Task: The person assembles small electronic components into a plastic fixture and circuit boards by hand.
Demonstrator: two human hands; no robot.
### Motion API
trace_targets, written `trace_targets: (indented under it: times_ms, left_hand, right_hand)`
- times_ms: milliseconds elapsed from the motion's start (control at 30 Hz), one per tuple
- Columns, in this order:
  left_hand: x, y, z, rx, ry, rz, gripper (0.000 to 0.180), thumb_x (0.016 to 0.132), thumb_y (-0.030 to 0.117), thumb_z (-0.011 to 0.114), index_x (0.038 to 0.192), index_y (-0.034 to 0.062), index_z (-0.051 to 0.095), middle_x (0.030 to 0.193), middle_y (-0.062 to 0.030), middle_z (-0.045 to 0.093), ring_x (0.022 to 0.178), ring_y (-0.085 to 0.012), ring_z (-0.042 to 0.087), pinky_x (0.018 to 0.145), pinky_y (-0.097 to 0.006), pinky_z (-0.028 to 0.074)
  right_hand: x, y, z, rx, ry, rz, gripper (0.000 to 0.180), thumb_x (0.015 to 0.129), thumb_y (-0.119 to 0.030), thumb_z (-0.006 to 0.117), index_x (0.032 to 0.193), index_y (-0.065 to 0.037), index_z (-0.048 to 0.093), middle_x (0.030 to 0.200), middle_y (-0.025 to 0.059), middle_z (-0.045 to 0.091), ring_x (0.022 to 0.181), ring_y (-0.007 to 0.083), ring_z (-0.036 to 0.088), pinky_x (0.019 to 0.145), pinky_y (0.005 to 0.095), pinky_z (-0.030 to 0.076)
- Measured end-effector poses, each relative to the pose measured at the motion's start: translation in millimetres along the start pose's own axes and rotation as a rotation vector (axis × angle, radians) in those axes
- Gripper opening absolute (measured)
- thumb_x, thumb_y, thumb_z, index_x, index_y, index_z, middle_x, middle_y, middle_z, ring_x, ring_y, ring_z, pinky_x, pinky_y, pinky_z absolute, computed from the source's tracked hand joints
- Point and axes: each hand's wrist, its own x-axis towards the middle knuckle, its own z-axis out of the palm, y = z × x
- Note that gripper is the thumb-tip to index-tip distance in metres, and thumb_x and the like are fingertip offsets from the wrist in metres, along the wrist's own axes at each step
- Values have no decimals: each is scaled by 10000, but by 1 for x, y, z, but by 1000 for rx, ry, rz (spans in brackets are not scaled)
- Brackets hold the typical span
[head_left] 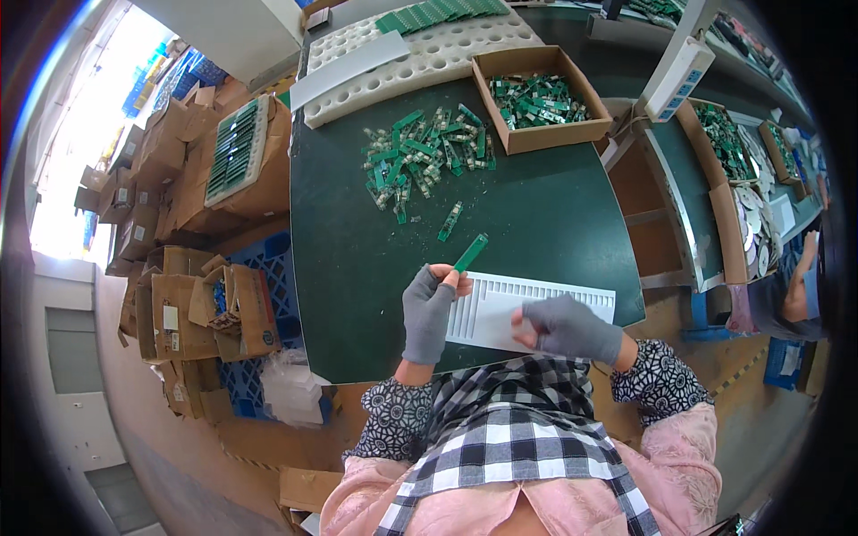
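My left hand [429,308], in a grey fingerless glove, pinches the lower end of a narrow green circuit board [471,254], which tilts up to the right. Beneath and right of it lies a white slotted tray [465,328] at the table's near edge. Over the tray hovers my right hand [563,328], also gloved, its fingers curled in and slightly blurred; what they hold, if anything, I cannot make out. A single small green board [450,221] rests just beyond my left hand. Farther off is a loose heap of similar boards [420,152].
A cardboard box [559,138] of small boards stands at the far right of the dark green table [349,286]. White foam with round holes [447,46] lies at the back, bearing green boards. Cartons [174,308] stand left; another person's arm [798,286] shows far right.
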Motion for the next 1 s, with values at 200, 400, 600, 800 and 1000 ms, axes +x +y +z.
trace_targets:
  times_ms: [200,400,600,800,1000]
  left_hand:
    - [-7,-5,11,-54,33,-29,177,983,109,572,1039,-56,605,976,-136,670,900,-181,677,855,-299,559]
    - [-11,-13,17,-102,66,-9,179,980,97,576,1059,-63,594,988,-132,675,924,-172,675,884,-287,545]
    - [-13,-13,21,-77,85,26,177,994,108,556,1055,-52,600,1012,-142,680,938,-190,679,886,-297,531]
    - [-14,-18,23,-62,137,97,172,994,96,553,1059,-57,595,1022,-149,674,958,-197,677,902,-303,537]
    - [-15,-21,27,-129,197,103,154,988,76,549,1032,-65,593,1016,-149,667,975,-201,674,916,-306,540]
  right_hand:
    - [3,30,-35,-54,-175,116,195,823,-140,704,1002,-91,645,734,96,602,669,255,612,626,365,486]
    - [35,16,-15,-96,-76,31,138,854,-181,675,948,-90,633,721,123,624,675,313,636,645,414,492]
    - [62,16,8,-431,-34,-105,55,811,-131,660,822,-94,620,661,124,609,656,306,641,645,429,508]
    - [72,5,5,-568,-256,-83,59,746,-91,667,772,-92,614,675,125,632,657,314,651,653,409,521]
    - [44,8,-3,317,-58,110,144,864,-143,652,901,-18,590,641,9,508,589,96,520,557,264,457]
